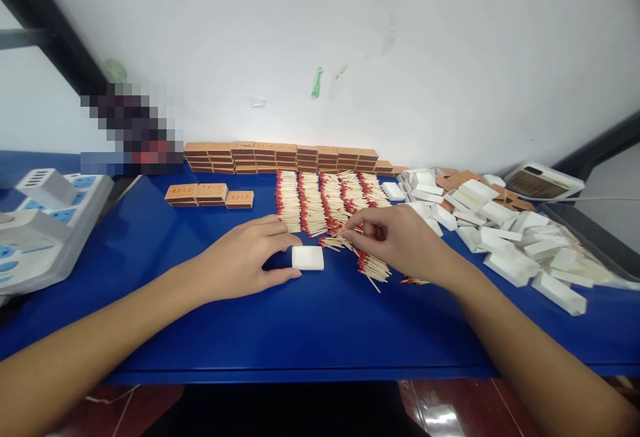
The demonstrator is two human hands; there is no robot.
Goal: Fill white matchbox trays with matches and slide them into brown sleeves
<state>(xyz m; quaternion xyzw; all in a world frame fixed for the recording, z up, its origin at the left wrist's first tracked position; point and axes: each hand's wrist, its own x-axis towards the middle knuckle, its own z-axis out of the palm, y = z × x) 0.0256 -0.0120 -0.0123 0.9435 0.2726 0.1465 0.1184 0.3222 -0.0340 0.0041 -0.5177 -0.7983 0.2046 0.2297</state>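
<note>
The small white tray sits on the blue table, its left end grasped between thumb and fingers of the left hand. Nearby, the right hand bends over red-tipped matches; whether it pinches any, I cannot tell. Behind stand stacked matchboxes; rightward lie heaped trays

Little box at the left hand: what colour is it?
The little box is white, as the head view, the only one, shows.
</note>
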